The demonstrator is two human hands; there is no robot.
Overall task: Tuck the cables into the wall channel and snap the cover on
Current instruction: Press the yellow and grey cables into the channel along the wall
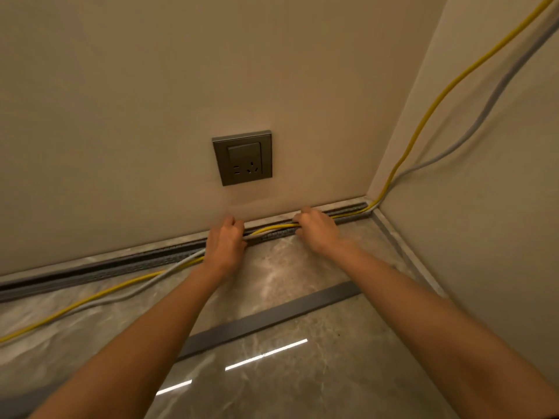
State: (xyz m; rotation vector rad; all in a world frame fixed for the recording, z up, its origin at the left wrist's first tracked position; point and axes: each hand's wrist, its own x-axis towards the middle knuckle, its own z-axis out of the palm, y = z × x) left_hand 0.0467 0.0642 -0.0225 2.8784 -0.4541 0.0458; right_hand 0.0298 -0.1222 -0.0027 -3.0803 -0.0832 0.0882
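From the head view, both bare forearms reach forward and down to the foot of the wall. The left hand [225, 241] and right hand [317, 229] sit apart along the wall channel [121, 263], a dark open track running where the wall meets the marble floor [302, 388]. Each hand is curled closed around the two cables, the yellow cable [90, 299] and the grey cable [127, 294], which bow up slightly out of the channel between the two fists. To the right of the right hand the cables lie inside the channel as far as the corner, then climb the side wall together. To the left of the left hand they leave the channel and trail loose across the floor toward the left edge. The cover [266, 320], a long grey strip, lies flat on the floor behind the hands, between the forearms and partly hidden under them, well apart from the channel. A grey wall socket [243, 158] sits on the wall above the hands
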